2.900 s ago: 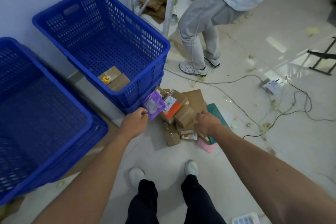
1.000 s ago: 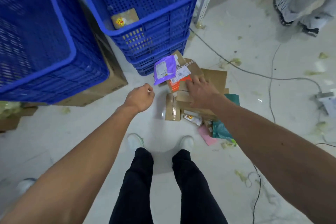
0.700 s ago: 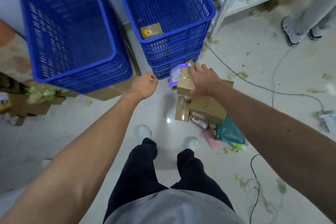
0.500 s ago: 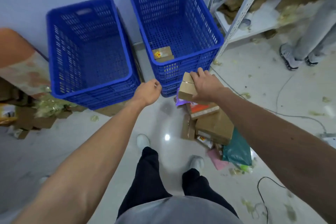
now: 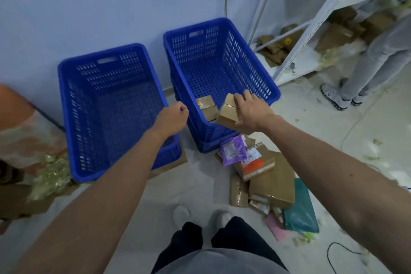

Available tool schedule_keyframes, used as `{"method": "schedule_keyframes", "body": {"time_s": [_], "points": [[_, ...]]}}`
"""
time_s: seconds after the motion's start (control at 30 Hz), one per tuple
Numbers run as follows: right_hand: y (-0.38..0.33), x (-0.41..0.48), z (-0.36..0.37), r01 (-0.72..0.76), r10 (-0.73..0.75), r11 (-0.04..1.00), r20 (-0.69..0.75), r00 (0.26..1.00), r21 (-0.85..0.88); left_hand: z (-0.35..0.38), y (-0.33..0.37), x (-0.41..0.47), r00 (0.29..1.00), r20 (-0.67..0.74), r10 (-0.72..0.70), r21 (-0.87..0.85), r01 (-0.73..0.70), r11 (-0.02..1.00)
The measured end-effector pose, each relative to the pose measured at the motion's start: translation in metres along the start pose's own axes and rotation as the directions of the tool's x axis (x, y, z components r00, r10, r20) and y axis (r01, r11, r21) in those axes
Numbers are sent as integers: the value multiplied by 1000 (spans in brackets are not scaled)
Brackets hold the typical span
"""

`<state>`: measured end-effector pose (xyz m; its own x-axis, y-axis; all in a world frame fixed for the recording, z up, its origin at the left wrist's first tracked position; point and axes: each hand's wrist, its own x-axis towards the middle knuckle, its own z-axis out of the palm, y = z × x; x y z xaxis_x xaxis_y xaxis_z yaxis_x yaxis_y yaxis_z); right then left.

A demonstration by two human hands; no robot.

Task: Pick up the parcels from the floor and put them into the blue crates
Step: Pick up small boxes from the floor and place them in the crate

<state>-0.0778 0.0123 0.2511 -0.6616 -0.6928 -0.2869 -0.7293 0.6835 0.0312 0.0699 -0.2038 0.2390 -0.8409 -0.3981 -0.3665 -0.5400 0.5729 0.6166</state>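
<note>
Two blue crates stand against the wall: the left crate (image 5: 66, 118) holds nothing I can see, the right crate (image 5: 272, 93) has a brown parcel with a yellow sticker (image 5: 205, 104) on its floor. My right hand (image 5: 251, 111) grips a small brown cardboard box (image 5: 228, 111) over the right crate's near rim. My left hand (image 5: 171, 120) is a closed fist with nothing in it, hovering between the two crates. On the floor by the right crate lies a pile of parcels: a purple pouch (image 5: 233, 150), an orange-labelled box (image 5: 253, 165), brown boxes (image 5: 273, 184), a teal bag (image 5: 299, 209).
A white metal shelf (image 5: 311, 29) with brown packages stands at the right. Another person's legs (image 5: 364, 78) are beside it. Scraps and a cable (image 5: 338, 249) litter the floor. Cardboard and crumpled wrap (image 5: 49, 178) lie at the left. My feet (image 5: 200, 216) are just before the pile.
My right hand took a small brown box from the floor pile and lifted it up to the right crate's rim. My left fist rose alongside. The view tilted up.
</note>
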Motion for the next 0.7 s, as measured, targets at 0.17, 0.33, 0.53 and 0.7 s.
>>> {"method": "schedule_keyframes", "body": {"time_s": [0.17,0.33,0.53,0.7], "points": [[1,54,2,33,-33,999,11,999,-29,-10,-8,39,999,35,-15,-2,15,1000],[17,131,17,88,-85,995,60,995,-39,-8,-14,98,999,39,-23,0,23,1000],[41,237,46,142,-143,990,154,978,13,3,-18,184,992,34,-118,7,117,993],[57,319,76,194,-196,980,240,951,32,20,-26,257,987,-4,-160,63,160,985]]}}
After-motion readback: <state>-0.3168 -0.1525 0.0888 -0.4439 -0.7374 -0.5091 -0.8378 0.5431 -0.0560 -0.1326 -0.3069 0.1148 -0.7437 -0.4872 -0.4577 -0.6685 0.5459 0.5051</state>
